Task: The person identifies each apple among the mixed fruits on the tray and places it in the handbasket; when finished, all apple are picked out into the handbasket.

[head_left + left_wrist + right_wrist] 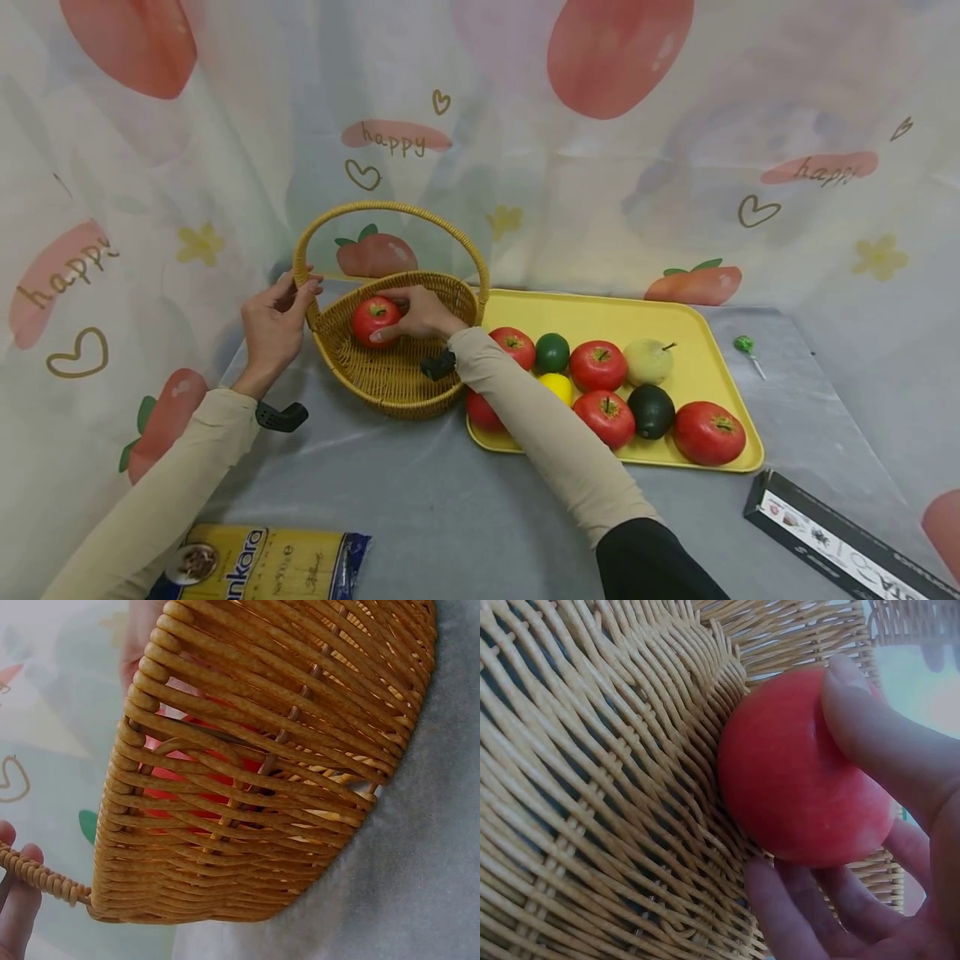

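A wicker basket [390, 392] with a tall arched handle stands left of the middle of the table. My left hand [273, 329] grips the lower left end of that handle, thumb and fingers around it; in the left wrist view fingers [22, 900] show at the handle. Inside the basket my right hand [420, 315] holds a red apple [375, 321] between thumb and fingers. The right wrist view shows the apple [802, 772] close against the woven wall [615, 787], with the thumb across its side. Through the weave in the left wrist view, red of the apple [195, 772] shows.
A yellow tray [600, 308] right of the basket bears several red apples [708, 433], a pear [649, 362], an avocado [651, 412] and other fruit. Further right lie a green lollipop [744, 343] and a black box [840, 542]. A yellow pasta packet [277, 567] lies at the front left.
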Demonstrator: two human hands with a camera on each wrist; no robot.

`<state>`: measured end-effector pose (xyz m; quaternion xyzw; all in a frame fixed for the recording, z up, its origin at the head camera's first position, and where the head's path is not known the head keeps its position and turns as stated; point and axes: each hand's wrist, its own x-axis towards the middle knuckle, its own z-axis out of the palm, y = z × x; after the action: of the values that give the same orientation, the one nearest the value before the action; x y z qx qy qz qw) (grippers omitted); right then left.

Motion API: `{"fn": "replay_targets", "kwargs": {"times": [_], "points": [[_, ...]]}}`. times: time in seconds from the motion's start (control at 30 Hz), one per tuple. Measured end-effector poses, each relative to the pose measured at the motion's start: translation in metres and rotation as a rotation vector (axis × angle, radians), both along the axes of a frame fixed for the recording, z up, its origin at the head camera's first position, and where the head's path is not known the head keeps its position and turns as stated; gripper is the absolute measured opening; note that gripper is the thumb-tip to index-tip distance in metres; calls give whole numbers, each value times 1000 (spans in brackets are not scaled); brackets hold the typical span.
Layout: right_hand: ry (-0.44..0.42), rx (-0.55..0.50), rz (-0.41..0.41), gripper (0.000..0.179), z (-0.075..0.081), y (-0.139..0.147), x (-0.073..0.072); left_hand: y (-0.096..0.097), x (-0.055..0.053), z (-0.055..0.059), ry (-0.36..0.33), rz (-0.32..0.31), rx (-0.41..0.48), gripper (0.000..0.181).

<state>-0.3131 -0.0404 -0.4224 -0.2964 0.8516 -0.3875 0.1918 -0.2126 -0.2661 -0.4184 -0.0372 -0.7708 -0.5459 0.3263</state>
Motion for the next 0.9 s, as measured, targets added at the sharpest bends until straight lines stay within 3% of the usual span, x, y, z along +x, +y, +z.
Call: {"fn": "replay_targets", "kwargs": {"times": [0.27, 0.5, 0.73, 0.9], "points": [[-17, 11, 43, 89, 5, 1, 2, -1, -2, -1, 12, 25, -13, 30], [25, 0, 68, 92, 23, 14, 14, 1, -3, -3, 27, 21, -14, 28], [74, -79, 151, 84, 51, 46, 43, 2, 0, -1, 19, -6, -10, 30], [97, -122, 185, 74, 70, 86, 69, 2, 2, -1, 22, -11, 3, 31]]}}
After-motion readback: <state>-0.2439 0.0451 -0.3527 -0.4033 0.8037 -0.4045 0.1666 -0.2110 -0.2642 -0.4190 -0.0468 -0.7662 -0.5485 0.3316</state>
